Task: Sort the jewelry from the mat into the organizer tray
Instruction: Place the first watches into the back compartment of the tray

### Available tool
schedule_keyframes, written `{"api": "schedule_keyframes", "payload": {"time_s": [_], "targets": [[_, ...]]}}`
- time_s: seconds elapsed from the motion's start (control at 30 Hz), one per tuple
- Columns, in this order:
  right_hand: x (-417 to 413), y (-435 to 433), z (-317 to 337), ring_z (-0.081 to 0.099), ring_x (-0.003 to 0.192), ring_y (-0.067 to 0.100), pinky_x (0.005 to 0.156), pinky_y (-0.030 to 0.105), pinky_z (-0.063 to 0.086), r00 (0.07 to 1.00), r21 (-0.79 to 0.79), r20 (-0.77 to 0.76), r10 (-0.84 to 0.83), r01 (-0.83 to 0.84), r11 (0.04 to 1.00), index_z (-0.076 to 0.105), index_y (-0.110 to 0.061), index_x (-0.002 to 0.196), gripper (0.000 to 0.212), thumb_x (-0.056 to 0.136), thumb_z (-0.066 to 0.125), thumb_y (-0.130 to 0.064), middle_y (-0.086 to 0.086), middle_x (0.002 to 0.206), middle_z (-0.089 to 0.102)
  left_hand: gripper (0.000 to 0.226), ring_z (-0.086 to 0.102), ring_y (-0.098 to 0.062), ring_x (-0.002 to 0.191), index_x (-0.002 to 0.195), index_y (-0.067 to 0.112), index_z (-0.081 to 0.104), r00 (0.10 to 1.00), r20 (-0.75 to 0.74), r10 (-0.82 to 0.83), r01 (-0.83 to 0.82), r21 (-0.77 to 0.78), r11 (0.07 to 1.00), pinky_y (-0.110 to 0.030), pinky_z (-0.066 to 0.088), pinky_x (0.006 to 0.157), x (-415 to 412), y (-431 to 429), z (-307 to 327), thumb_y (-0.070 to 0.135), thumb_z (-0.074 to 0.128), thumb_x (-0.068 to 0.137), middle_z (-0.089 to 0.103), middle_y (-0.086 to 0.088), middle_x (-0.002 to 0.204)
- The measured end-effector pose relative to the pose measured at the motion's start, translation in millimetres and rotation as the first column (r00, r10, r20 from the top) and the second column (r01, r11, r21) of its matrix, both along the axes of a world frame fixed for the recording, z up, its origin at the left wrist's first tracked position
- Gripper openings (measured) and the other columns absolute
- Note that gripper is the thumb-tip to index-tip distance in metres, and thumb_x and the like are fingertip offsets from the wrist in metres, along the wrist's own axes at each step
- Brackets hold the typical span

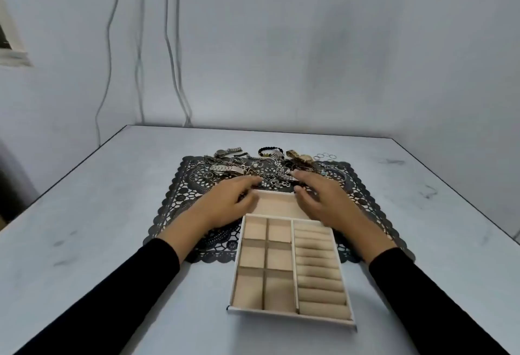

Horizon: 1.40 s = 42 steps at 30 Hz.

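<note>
A beige organizer tray (292, 264) lies on a black lace mat (180, 200), with square compartments on its left, ring rolls on its right and one wide compartment at the far end. A pile of jewelry (253, 170) covers the mat's far edge: watches, chains, a black bead bracelet (267, 150) and thin rings (326, 156). My left hand (228, 202) hovers over the tray's far left corner, fingers extended toward the pile. My right hand (320, 200) reaches over the far right corner, fingers relaxed, holding nothing that I can see.
The mat lies on a pale marbled table (84, 228) set against a white wall. Cables (171, 45) hang down the wall behind the table's far left corner. Bare tabletop lies on both sides of the mat.
</note>
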State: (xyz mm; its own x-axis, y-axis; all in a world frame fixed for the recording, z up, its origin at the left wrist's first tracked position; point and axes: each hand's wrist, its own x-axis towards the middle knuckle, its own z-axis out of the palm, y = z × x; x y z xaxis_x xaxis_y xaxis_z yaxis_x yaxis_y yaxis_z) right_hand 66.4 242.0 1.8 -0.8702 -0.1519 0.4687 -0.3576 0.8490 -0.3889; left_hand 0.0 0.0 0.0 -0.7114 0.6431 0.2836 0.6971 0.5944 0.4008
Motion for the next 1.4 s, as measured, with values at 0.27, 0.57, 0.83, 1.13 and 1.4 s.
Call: {"api": "schedule_keyframes", "payload": {"time_s": [0.27,0.57,0.83,1.13,1.4], "targets": [[-8,-1,-2,0.061,0.11,0.005,0.09,0.014,0.048,0.998,-0.163,-0.002,0.061,-0.06,0.985,0.063,-0.019,0.124,0.032,0.092,0.061,-0.022,-0.014,0.121,0.061,0.062,0.048,-0.009,0.131,0.141,0.025,0.05,0.993,0.11,-0.044,0.043,0.008,0.999,-0.031,0.038,0.111,-10,-7,-8,0.052,0.03,0.089,0.052,0.005,0.144],[-25,-3,1,0.053,0.102,-0.019,0.089,0.001,0.038,0.997,-0.159,0.024,0.069,-0.064,0.985,0.064,-0.018,0.123,0.032,0.092,0.062,-0.021,-0.008,0.122,0.063,0.054,0.035,-0.008,0.141,0.144,0.025,0.046,0.997,0.074,-0.03,0.033,-0.033,0.999,-0.029,0.028,0.117,-20,-12,-10,0.039,0.03,0.095,0.046,0.002,0.149],[-31,2,-7,0.047,0.062,-0.026,0.06,-0.005,0.031,1.0,-0.237,0.02,0.021,-0.015,0.971,0.064,-0.01,0.122,0.031,0.092,0.061,-0.016,0.002,0.118,0.067,0.058,0.026,-0.01,0.145,0.147,0.022,0.043,1.0,-0.004,0.011,-0.011,-0.006,1.0,-0.028,0.021,0.117,-33,-13,-9,0.046,0.033,0.095,0.039,0.004,0.153],[-57,12,-7,0.057,0.094,-0.005,0.09,0.006,0.036,0.992,-0.234,-0.03,-0.125,0.114,0.966,0.065,-0.014,0.121,0.03,0.092,0.061,-0.02,-0.002,0.119,0.065,0.044,0.03,-0.014,0.144,0.145,0.02,0.045,0.993,0.007,0.12,-0.12,-0.016,0.993,-0.035,0.023,0.12,-69,-24,-13,0.033,0.041,0.103,0.041,0.001,0.152],[-88,38,-11,0.061,0.112,0.016,0.097,0.012,0.035,0.979,-0.201,-0.029,-0.201,0.191,0.961,0.067,-0.011,0.118,0.028,0.091,0.062,-0.012,0.005,0.118,0.068,0.038,0.049,-0.011,0.132,0.135,0.023,0.058,0.998,0.032,0.062,-0.063,0.022,0.998,-0.026,0.034,0.111,-95,-29,-6,0.031,0.056,0.098,0.058,0.003,0.137]]}}
